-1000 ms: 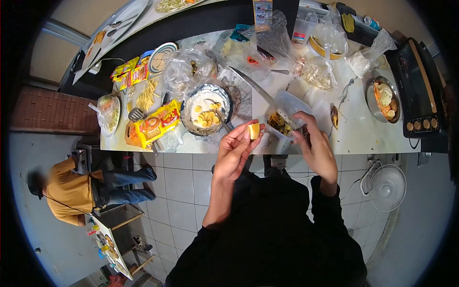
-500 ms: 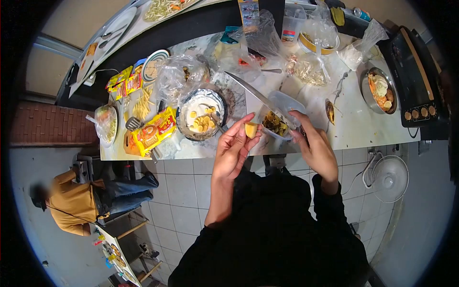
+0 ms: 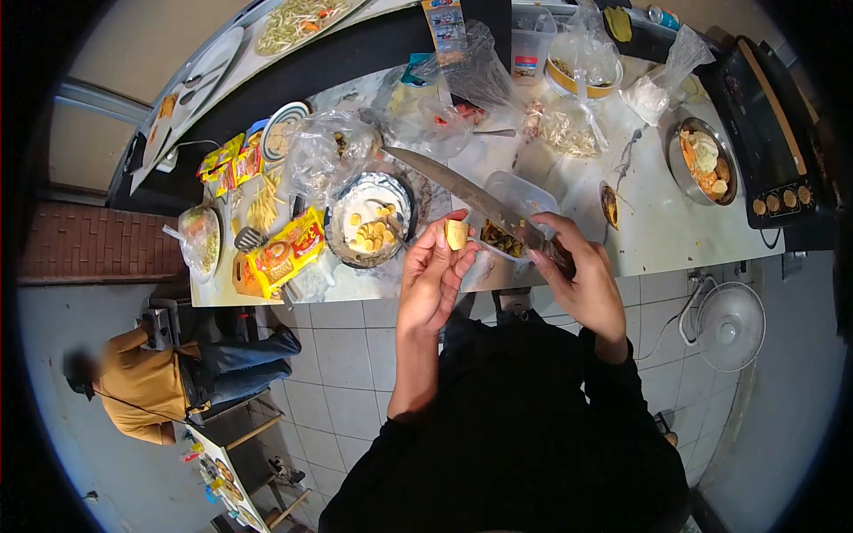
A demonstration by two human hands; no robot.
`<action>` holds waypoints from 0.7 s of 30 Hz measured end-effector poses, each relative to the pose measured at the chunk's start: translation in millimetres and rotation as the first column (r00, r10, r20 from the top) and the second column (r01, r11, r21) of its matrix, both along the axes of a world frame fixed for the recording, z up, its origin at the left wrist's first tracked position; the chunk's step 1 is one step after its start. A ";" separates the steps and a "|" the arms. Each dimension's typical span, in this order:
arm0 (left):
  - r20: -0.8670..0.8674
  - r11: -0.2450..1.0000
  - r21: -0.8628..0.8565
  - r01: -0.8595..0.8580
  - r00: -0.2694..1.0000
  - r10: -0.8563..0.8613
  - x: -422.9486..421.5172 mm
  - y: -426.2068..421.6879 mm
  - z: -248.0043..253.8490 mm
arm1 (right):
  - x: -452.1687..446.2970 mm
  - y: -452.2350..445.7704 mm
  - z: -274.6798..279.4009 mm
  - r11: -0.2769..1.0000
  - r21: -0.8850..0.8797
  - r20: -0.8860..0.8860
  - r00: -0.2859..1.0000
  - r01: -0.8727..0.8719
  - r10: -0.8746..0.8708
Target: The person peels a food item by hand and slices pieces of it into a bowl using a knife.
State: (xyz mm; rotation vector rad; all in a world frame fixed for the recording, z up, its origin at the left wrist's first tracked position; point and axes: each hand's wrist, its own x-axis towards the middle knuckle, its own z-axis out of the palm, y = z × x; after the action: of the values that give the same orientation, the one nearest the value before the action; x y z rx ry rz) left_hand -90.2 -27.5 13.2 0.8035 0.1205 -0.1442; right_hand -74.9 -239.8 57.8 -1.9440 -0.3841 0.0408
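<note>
Where the knife (image 3: pixel 458 188) crosses, the plastic tub (image 3: pixel 526 192) is partly hidden.

The person wears a plain black top (image 3: pixel 511 435), its cloth so dark that seams hardly show, spreading broad and rounded below the front edge of the bench (image 3: pixel 657 253). The sleeves are the same black. The left sleeve (image 3: pixel 384 457) ends well up the forearm, leaving much of it bare; the right sleeve (image 3: pixel 615 380) reaches closer to the wrist and bunches in soft folds. Both the left hand (image 3: pixel 430 282) and right hand (image 3: pixel 583 286) are bare, with slim fingers.
</note>
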 end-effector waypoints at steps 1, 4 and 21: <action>-0.001 1.000 0.001 0.000 1.000 0.000 0.1 -1.4 1.2 | -0.2 -0.4 0.8 1.000 0.013 0.011 1.000 -0.002 0.002; -0.035 0.999 -0.048 0.011 0.999 -0.012 1.2 -6.0 6.0 | -1.2 -2.2 3.3 0.999 0.036 0.015 1.000 -0.004 0.003; -0.005 0.998 -0.060 -0.037 0.999 0.037 0.9 -6.7 0.8 | -7.8 -9.1 2.7 0.998 -0.025 -0.073 0.996 -0.050 0.048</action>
State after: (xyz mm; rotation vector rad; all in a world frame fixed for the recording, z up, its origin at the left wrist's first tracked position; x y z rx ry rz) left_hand -89.3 -34.2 14.0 0.7407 0.1345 -0.1139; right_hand -82.7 -248.9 60.5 -1.9534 -0.3847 0.1482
